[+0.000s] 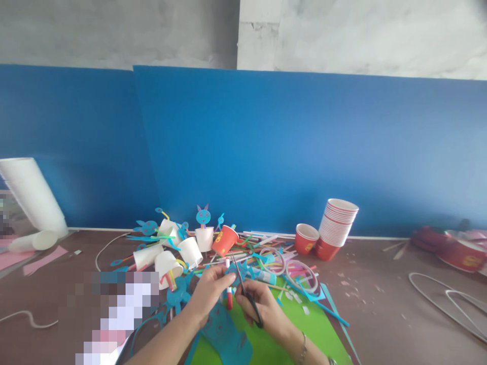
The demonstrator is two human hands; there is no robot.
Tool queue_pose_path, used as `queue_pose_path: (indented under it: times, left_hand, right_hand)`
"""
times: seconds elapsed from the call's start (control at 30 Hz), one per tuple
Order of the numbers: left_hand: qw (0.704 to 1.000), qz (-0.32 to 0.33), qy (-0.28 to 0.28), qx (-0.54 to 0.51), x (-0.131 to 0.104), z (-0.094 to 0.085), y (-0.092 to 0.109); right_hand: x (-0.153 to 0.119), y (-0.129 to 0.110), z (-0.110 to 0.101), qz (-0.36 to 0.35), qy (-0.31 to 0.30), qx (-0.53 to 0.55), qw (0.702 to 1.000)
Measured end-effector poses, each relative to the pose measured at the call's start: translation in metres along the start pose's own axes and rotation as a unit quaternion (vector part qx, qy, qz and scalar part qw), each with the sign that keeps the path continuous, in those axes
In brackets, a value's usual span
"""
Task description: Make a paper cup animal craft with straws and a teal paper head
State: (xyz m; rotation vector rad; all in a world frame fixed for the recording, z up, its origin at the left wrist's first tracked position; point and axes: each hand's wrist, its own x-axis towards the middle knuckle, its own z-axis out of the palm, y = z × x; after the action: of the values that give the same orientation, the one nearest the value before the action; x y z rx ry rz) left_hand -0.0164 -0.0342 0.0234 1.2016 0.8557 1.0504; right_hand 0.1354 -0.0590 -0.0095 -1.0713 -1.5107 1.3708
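Behind the brown tabletop (380, 299) stands a blue partition (289, 147), with a grey wall over it. For places I take the green sheet (312, 334), lying at the near edge. Above its far left part, the left hand (215, 289) has its grip closed, thumb and fingers together on a small blue cut-out (246, 272). Beside it, also above the green sheet, the right hand (262, 304) has its grip clamped around the black handle of the scissors (251, 304), whose blades reach over the cut-out; whether they are apart, I cannot tell. On the left of the green sheet lies a blue drawn sheet (226, 332), below the hands. In my judgement, if the cut-out turns in the pinch, the blades could cut through a pointed part, or come too near to the left thumb. Beyond the green sheet, straws and tape rings (302, 291) are crowded, so a careless elbow or wrist might push them, or tip the white cups (190, 252) at far left and the tall cup stack (337, 225) at far right.
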Motion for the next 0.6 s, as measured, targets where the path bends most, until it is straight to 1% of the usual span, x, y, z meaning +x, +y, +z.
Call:
queue_pose_path:
  times: [0.1,0.23,0.37,0.47,0.6]
  left_hand:
    - [1.000,-0.005,0.002,0.005,0.002,-0.003,-0.005]
    - [1.000,-0.023,0.018,0.009,0.007,-0.010,-0.014]
    - [1.000,-0.024,-0.007,0.009,0.010,-0.014,-0.015]
    - [1.000,-0.023,0.004,0.011,0.009,-0.012,-0.012]
    - [0.999,-0.025,0.024,0.011,0.003,-0.004,-0.006]
  right_hand:
    - [0.001,0.002,-0.001,0.001,-0.007,-0.001,1.000]
    - [0.001,0.000,-0.003,0.000,-0.020,-0.002,1.000]
    - [0.000,-0.004,-0.004,0.015,-0.022,-0.003,1.000]
    - [0.000,-0.003,-0.005,0.017,-0.021,0.005,1.000]
    - [0.002,0.001,-0.005,0.015,-0.019,0.018,1.000]
